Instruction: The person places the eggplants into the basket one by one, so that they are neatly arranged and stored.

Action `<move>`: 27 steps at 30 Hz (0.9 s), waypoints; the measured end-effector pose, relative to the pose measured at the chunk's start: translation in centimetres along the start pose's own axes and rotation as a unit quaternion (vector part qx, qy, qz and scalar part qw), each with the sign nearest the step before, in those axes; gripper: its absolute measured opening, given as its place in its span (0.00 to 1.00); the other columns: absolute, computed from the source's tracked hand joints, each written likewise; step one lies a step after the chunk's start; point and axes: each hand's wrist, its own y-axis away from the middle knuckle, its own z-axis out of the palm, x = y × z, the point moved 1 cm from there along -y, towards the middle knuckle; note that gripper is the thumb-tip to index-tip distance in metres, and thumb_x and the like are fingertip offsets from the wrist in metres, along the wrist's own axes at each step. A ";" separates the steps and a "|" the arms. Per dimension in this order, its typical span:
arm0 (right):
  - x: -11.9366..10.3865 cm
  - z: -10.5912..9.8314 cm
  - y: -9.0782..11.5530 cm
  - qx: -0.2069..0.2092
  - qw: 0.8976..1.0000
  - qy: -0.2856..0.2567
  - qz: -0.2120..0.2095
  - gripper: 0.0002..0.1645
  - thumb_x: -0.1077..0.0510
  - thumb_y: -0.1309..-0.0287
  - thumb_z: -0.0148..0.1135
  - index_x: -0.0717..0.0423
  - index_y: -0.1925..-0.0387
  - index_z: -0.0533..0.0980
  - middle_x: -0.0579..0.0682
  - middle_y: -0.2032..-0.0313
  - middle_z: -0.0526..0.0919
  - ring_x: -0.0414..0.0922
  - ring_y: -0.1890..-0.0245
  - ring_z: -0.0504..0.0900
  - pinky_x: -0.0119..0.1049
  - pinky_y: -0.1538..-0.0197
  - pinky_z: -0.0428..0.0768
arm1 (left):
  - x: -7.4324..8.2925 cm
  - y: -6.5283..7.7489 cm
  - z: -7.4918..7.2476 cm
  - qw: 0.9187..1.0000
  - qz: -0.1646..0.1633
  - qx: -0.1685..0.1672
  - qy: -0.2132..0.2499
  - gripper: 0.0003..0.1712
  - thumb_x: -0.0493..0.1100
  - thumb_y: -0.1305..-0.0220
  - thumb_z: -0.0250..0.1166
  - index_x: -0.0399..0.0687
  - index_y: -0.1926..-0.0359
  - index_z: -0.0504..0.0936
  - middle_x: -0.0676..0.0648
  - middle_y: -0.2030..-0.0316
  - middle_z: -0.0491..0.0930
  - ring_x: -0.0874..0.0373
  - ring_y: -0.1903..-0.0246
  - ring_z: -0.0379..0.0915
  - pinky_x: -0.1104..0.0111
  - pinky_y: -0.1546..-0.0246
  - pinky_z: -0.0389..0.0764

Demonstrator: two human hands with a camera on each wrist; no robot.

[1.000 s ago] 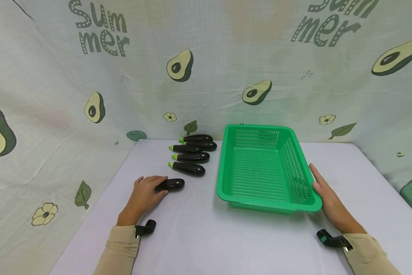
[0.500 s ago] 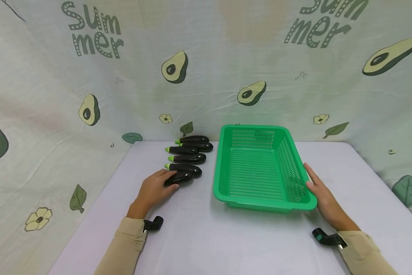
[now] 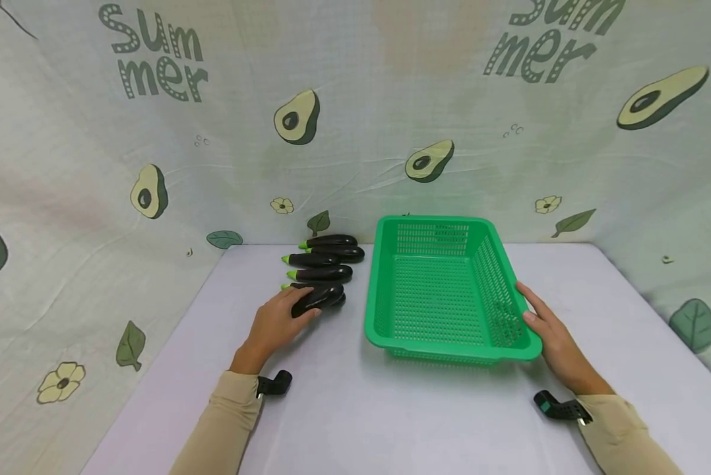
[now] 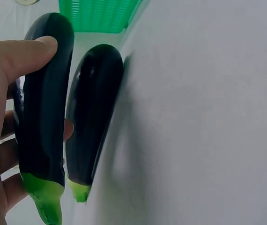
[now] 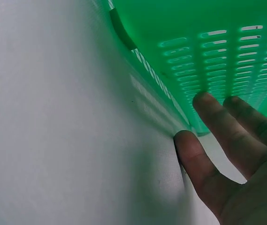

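My left hand (image 3: 275, 323) grips a dark, glossy eggplant (image 3: 318, 298), thumb on the near side and fingers behind. In the left wrist view this eggplant (image 4: 47, 108) has its green stem end pointing down the frame, and a second eggplant (image 4: 93, 115) lies on the cloth right beside it. Seen from the head, the held one overlaps the nearest eggplant of a row. At the right, my right hand (image 3: 560, 343) rests against the outer side of a green plastic basket (image 3: 432, 351), its fingers (image 5: 227, 133) extended along the slotted wall. The basket's inside shows bare.
Several more eggplants, such as this eggplant (image 3: 326, 274), lie side by side at the back left, green ends pointing left. A white cloth covers the table (image 3: 355, 415). Behind it hangs an avocado-print curtain (image 3: 355, 119).
The left hand has carried its eggplant away from me and right, up to the row's nearest eggplant. The right hand stays at the basket, while the head view has shifted slightly.
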 end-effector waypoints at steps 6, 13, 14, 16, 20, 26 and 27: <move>0.1 0.0 0.0 -0.013 0.999 -0.036 -0.005 0.33 0.55 0.19 0.33 0.42 0.19 0.43 0.60 0.22 0.42 0.33 0.34 0.53 0.16 0.45 0.58 | 0.4 -0.7 -0.2 1.000 0.003 0.002 0.025 0.32 0.61 0.34 0.66 0.51 0.36 0.79 0.44 0.42 0.79 0.48 0.46 0.77 0.51 0.50 0.79; 0.3 0.1 -0.1 -0.018 0.999 -0.049 0.001 0.33 0.53 0.19 0.33 0.41 0.19 0.42 0.60 0.23 0.42 0.34 0.36 0.56 0.17 0.46 0.60 | 1.3 -1.6 -0.6 0.998 -0.018 0.005 0.063 0.31 0.60 0.33 0.65 0.53 0.34 0.77 0.43 0.44 0.79 0.49 0.49 0.75 0.51 0.51 0.77; 0.3 0.1 -0.1 -0.017 0.999 -0.049 0.001 0.33 0.53 0.19 0.33 0.41 0.19 0.42 0.60 0.23 0.42 0.34 0.36 0.56 0.16 0.46 0.60 | 1.4 -1.7 -0.6 0.997 -0.019 0.005 0.070 0.31 0.60 0.32 0.65 0.52 0.34 0.77 0.44 0.45 0.79 0.49 0.50 0.75 0.51 0.51 0.77; 0.3 0.1 -0.1 -0.017 0.999 -0.050 0.001 0.33 0.53 0.19 0.33 0.40 0.19 0.43 0.60 0.23 0.42 0.34 0.36 0.56 0.16 0.46 0.60 | 1.8 -2.0 -0.7 0.996 -0.022 0.007 0.086 0.31 0.60 0.32 0.65 0.52 0.34 0.77 0.44 0.45 0.80 0.50 0.51 0.75 0.51 0.52 0.77; 0.2 0.1 -0.1 -0.019 0.999 -0.050 -0.002 0.33 0.54 0.19 0.33 0.41 0.19 0.42 0.63 0.24 0.44 0.36 0.39 0.61 0.18 0.47 0.62 | 2.4 -2.6 -0.9 0.993 -0.027 0.010 0.116 0.31 0.60 0.32 0.65 0.51 0.34 0.77 0.44 0.43 0.79 0.49 0.47 0.75 0.50 0.50 0.77; 0.1 -0.1 -0.1 -0.019 0.999 -0.049 -0.002 0.33 0.55 0.19 0.33 0.43 0.19 0.42 0.60 0.33 0.57 0.41 0.58 0.79 0.23 0.51 0.69 | 3.2 -3.8 -1.3 0.990 -0.017 0.015 0.137 0.32 0.61 0.31 0.64 0.50 0.34 0.77 0.45 0.43 0.79 0.49 0.46 0.75 0.49 0.45 0.75; 0.1 -0.1 -0.1 -0.018 0.999 -0.049 -0.002 0.33 0.55 0.19 0.33 0.43 0.19 0.42 0.60 0.36 0.62 0.42 0.61 0.80 0.24 0.51 0.71 | 3.3 -4.1 -1.3 0.990 -0.014 0.015 0.140 0.32 0.61 0.31 0.63 0.50 0.34 0.77 0.45 0.44 0.79 0.50 0.46 0.75 0.50 0.46 0.75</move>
